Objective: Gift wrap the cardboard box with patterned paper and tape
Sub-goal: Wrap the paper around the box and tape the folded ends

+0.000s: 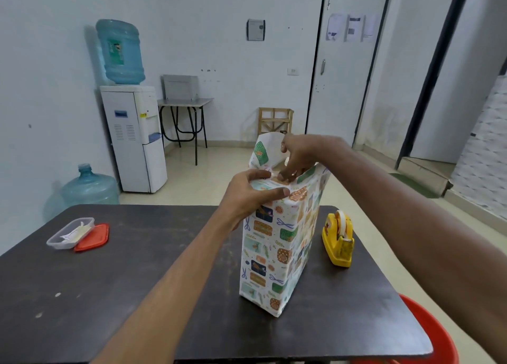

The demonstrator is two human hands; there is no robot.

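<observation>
This looks like a plain office break room. It has bare white walls and a pale tiled floor. At upper left, a white water dispenser (134, 138) carries a blue bottle (120, 52), with a spare bottle (89, 188) on the floor beside it. At upper right, a door (348, 89) bears printed notices (352, 28).

Person's limbs: the left hand (248, 196) and right hand (300, 157) are bare, with short, pale nails showing on thumb and fingertips. The left forearm (175, 276) and right forearm (411, 212) are uncovered along their whole visible length, and the right looks broader in the wide-angle view.
</observation>
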